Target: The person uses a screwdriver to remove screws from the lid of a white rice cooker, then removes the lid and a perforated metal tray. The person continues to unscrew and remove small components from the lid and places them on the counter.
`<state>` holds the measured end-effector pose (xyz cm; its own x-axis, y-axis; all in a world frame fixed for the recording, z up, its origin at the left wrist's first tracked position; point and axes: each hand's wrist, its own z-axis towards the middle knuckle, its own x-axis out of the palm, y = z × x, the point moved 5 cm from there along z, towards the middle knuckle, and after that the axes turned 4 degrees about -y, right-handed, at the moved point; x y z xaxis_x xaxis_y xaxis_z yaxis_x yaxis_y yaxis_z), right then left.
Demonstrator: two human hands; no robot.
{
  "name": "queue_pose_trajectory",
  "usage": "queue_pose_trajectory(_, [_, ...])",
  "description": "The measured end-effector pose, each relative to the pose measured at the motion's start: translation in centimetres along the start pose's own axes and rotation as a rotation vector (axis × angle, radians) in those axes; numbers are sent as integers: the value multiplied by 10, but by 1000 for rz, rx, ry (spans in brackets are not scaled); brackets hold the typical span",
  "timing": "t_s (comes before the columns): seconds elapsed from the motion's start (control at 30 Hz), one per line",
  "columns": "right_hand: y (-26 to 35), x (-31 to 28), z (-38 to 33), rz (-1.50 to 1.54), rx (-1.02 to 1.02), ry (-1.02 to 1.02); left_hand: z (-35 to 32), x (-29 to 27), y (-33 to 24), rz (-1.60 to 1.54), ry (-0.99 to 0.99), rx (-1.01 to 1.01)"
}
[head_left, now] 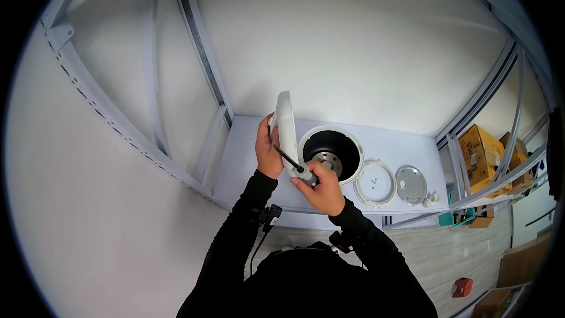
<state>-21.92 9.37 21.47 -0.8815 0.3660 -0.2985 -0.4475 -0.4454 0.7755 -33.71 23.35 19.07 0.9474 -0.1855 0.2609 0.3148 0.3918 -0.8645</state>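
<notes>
My left hand is closed on a white cooker lid, which stands on edge with its narrow side toward me. In my right hand is a screwdriver with a grey handle and a dark shaft. Its shaft points up and left across the lid, toward my left hand; whether the tip touches anything I cannot tell. Just right of the lid sits a round white cooker body, black inside, with a round metal plate at its bottom. Part of that body is behind my right hand.
Right of the cooker body lie a white plastic ring with several small screws inside it, a perforated metal disc and small white parts. Metal posts frame the white table. Cardboard boxes and a teal basket stand beyond its right end.
</notes>
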Motion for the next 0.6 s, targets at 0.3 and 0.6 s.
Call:
queue_pose_trajectory(0.3, [1, -6, 0, 52, 25, -20, -19, -8, 47, -13, -71, -144])
queue_pose_trajectory(0.6, [6, -6, 2, 8, 5, -21, -21, 0, 45, -132, -173, -62])
